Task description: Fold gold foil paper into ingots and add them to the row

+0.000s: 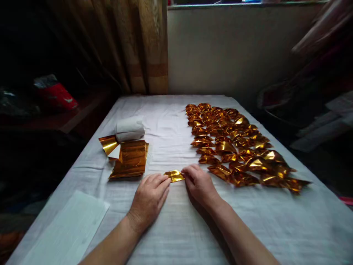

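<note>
A small piece of folded gold foil paper (174, 176) lies on the white cloth between my hands. My left hand (151, 195) presses its left end, fingers close together. At the other end, the thumb and fingers of my right hand (199, 182) pinch the right tip. Left of my left hand is a stack of flat gold foil sheets (129, 158), with one curled sheet (107, 146) at its upper left corner. Many folded gold foil pieces (224, 146) stand in rows to the right of my right hand.
A white roll (129, 129) rests behind the foil stack. A pale flat sheet (66, 230) lies at the table's front left. The white cloth (165, 110) covers the table, which reaches back to a wall (215, 51) and a curtain (149, 44).
</note>
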### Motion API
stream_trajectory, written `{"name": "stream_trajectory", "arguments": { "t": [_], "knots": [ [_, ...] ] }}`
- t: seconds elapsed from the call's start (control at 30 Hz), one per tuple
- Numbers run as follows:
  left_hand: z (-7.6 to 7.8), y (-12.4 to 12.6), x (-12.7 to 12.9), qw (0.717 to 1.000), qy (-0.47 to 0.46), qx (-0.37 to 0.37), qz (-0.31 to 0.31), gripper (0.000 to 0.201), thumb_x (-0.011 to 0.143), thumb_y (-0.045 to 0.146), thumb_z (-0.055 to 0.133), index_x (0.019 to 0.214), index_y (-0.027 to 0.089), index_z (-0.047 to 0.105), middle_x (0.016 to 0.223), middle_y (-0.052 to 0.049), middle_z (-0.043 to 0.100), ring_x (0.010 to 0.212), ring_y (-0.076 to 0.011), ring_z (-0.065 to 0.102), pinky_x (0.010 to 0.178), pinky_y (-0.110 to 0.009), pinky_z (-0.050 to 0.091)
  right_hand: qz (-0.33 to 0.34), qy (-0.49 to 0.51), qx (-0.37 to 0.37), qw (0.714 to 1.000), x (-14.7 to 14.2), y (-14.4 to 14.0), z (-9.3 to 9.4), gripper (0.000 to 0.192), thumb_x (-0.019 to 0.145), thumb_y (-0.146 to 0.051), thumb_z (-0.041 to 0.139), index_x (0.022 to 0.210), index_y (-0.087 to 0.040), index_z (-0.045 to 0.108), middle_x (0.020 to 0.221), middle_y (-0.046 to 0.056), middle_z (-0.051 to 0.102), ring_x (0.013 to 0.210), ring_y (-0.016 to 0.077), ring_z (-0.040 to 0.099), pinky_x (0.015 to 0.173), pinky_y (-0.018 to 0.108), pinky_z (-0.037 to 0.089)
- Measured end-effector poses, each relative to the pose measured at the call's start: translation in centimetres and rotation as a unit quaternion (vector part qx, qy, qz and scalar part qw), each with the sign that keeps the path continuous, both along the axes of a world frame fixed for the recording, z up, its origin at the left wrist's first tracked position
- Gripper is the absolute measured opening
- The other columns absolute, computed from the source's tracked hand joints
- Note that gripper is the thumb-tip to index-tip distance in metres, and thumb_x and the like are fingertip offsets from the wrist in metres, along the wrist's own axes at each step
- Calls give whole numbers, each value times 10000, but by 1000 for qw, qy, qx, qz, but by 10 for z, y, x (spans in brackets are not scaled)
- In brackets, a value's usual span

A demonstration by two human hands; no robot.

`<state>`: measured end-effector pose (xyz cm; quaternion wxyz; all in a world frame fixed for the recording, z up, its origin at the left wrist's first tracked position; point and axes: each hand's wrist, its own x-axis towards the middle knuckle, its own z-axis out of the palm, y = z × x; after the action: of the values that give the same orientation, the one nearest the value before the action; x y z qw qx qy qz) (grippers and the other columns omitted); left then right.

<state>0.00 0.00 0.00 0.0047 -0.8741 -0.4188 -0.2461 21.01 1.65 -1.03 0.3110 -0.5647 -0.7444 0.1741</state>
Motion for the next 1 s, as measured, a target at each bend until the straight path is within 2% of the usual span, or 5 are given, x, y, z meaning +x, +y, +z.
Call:
{"name": "stream_trajectory", "arguments": {
  "t": [0.13, 0.27, 0.5, 0.8, 1.0],
  "knots": [
    [-1, 1, -1, 1000, -9, 0, -3, 255, 938, 214, 512, 1139, 197, 669, 1111, -73, 715, 1070, -228, 627, 968, -421, 503, 0, 9, 17, 1000, -1, -3, 4, 157, 886, -134, 489, 847, -210, 620, 835, 38, 639, 775, 163, 604, 712, 241, 453],
    [1, 2, -2, 999, -33, -8, -12, 241, 939, 209, 509, 1130, 196, 655, 1127, -74, 701, 1064, -222, 622, 954, -405, 507, 21, 16, 6, 1000, -1, -6, 9, 63, 868, -196, 569, 879, -215, 628, 881, 31, 644, 773, 156, 611, 690, 238, 446],
    [-3, 3, -5, 998, -50, -35, 27, 341, 919, 243, 549, 1252, 171, 559, 1234, -113, 638, 1149, -252, 570, 998, -445, 472, 34, -9, -12, 999, -2, -7, 11, 109, 846, -211, 624, 951, -228, 647, 960, 23, 651, 805, 150, 622, 700, 237, 444],
    [-3, 5, -7, 995, -71, -62, 28, 277, 918, 244, 560, 1188, 194, 590, 1153, -84, 677, 1098, -240, 594, 969, -423, 482, 42, -22, -16, 999, -1, -5, 12, 108, 889, -253, 608, 972, -232, 674, 948, 25, 653, 755, 139, 623, 670, 233, 453],
    [-3, 6, -8, 992, -104, -62, 32, 223, 935, 245, 544, 1145, 202, 607, 1106, -67, 704, 1046, -220, 627, 937, -398, 495, 42, -14, 18, 999, 0, -3, 8, 135, 921, -287, 578, 976, -231, 688, 938, 43, 669, 772, 149, 638, 680, 235, 476]
  ]
}}
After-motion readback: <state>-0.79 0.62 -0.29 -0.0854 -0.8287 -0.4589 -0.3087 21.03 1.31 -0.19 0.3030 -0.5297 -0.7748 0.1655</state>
